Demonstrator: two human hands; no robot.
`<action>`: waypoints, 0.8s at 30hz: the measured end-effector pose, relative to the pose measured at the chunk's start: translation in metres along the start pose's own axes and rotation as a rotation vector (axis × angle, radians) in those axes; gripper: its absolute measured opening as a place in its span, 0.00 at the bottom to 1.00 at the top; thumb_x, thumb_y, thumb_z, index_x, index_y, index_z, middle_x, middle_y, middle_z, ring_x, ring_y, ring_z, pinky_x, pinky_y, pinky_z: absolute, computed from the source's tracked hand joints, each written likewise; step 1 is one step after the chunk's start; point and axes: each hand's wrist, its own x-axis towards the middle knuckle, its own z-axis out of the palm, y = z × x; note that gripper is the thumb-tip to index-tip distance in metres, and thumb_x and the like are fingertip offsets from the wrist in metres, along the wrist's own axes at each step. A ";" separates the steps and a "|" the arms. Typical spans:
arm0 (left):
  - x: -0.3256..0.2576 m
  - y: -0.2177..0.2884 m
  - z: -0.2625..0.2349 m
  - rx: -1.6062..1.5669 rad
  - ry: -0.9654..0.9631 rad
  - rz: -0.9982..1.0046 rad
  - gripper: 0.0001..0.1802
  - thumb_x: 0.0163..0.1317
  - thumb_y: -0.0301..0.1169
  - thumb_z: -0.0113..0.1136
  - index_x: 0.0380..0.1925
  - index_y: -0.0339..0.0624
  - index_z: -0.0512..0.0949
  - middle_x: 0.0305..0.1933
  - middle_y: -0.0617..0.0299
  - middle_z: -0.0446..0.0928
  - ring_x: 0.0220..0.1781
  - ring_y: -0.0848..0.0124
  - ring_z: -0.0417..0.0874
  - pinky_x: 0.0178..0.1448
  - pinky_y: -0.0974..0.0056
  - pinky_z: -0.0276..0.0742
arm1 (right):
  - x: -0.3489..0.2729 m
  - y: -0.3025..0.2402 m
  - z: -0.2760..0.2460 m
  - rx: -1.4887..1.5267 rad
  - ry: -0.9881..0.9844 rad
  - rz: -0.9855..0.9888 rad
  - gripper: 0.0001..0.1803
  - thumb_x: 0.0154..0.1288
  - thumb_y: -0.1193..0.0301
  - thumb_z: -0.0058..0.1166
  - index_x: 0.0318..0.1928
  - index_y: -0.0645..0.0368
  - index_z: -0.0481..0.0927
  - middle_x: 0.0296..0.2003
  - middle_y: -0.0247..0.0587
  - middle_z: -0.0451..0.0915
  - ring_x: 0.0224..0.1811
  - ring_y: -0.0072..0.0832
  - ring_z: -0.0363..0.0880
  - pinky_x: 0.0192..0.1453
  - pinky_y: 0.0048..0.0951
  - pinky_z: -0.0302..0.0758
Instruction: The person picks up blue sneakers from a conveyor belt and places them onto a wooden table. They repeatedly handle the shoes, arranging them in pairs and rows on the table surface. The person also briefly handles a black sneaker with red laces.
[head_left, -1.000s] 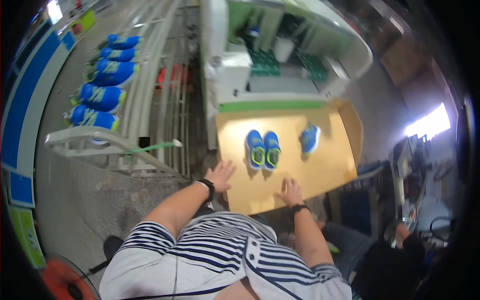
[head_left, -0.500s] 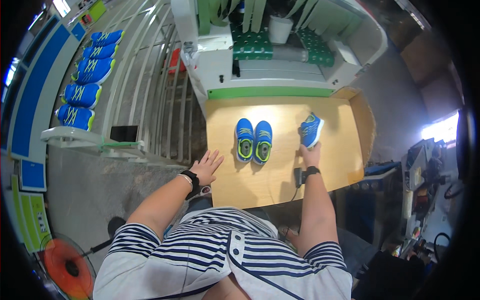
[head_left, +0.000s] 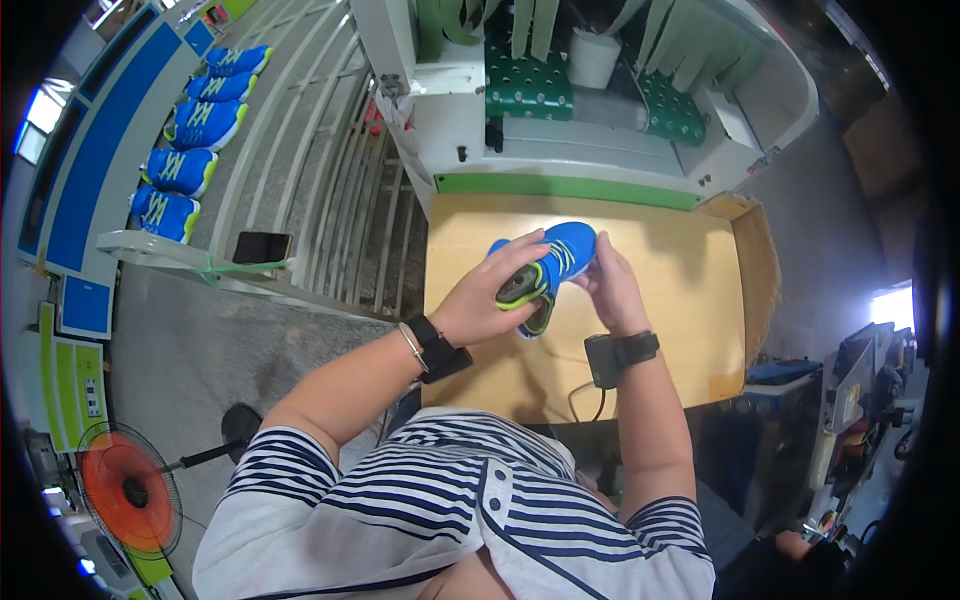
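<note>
My left hand [head_left: 478,302] and my right hand [head_left: 612,290] hold blue shoes [head_left: 562,250] with lime-green soles pressed together above a tan wooden table [head_left: 680,290]. The left hand grips from the sole side, where a dark sole with a lime rim faces it. My right hand cups the blue upper from the right. How many shoes are in the bundle is hard to tell; it looks like two. A black band sits on my left wrist, and a black box with a cable is strapped to my right wrist.
A white machine [head_left: 600,150] with hanging green strips stands behind the table. To the left are white metal rails [head_left: 330,180], a dark phone [head_left: 262,246] on a ledge and a row of blue shoes [head_left: 190,130]. A red fan [head_left: 130,490] stands at lower left.
The shoes lay on the table before; now both hands have lifted them together. My left hand moved in from the table's front edge, and my right hand came back from the far right shoe.
</note>
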 end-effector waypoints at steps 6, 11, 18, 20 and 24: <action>0.053 0.006 -0.007 0.157 0.375 -0.007 0.37 0.58 0.24 0.70 0.68 0.39 0.67 0.68 0.48 0.69 0.71 0.55 0.71 0.75 0.56 0.65 | -0.013 0.141 -0.019 -0.956 -0.098 -0.182 0.67 0.50 0.50 0.77 0.78 0.66 0.46 0.71 0.68 0.57 0.74 0.59 0.59 0.77 0.49 0.61; 0.166 -0.012 -0.022 0.247 0.664 0.055 0.39 0.60 0.26 0.69 0.71 0.43 0.65 0.68 0.48 0.67 0.70 0.54 0.70 0.75 0.56 0.65 | -0.019 0.126 -0.005 -0.912 -0.019 -0.218 0.61 0.49 0.64 0.76 0.76 0.66 0.50 0.69 0.65 0.63 0.71 0.57 0.64 0.76 0.48 0.64; 0.265 -0.081 -0.035 0.255 0.569 -0.216 0.46 0.64 0.34 0.67 0.75 0.33 0.51 0.68 0.39 0.61 0.69 0.46 0.67 0.75 0.53 0.63 | -0.022 0.071 -0.031 -0.566 0.186 -0.089 0.44 0.55 0.75 0.66 0.72 0.59 0.61 0.58 0.54 0.75 0.61 0.41 0.76 0.67 0.38 0.72; 0.256 -0.084 -0.034 0.199 0.535 -0.168 0.47 0.65 0.36 0.66 0.76 0.32 0.51 0.70 0.38 0.60 0.72 0.46 0.65 0.76 0.54 0.62 | -0.008 0.049 -0.048 -0.419 0.302 -0.053 0.37 0.58 0.75 0.64 0.69 0.57 0.66 0.55 0.48 0.75 0.57 0.34 0.76 0.63 0.36 0.74; 0.173 -0.075 -0.032 0.325 0.402 0.016 0.40 0.66 0.29 0.63 0.75 0.35 0.56 0.77 0.43 0.57 0.80 0.49 0.57 0.81 0.52 0.53 | 0.019 -0.056 -0.054 -0.542 0.374 -0.379 0.33 0.62 0.76 0.62 0.67 0.61 0.68 0.59 0.46 0.75 0.61 0.34 0.74 0.67 0.34 0.70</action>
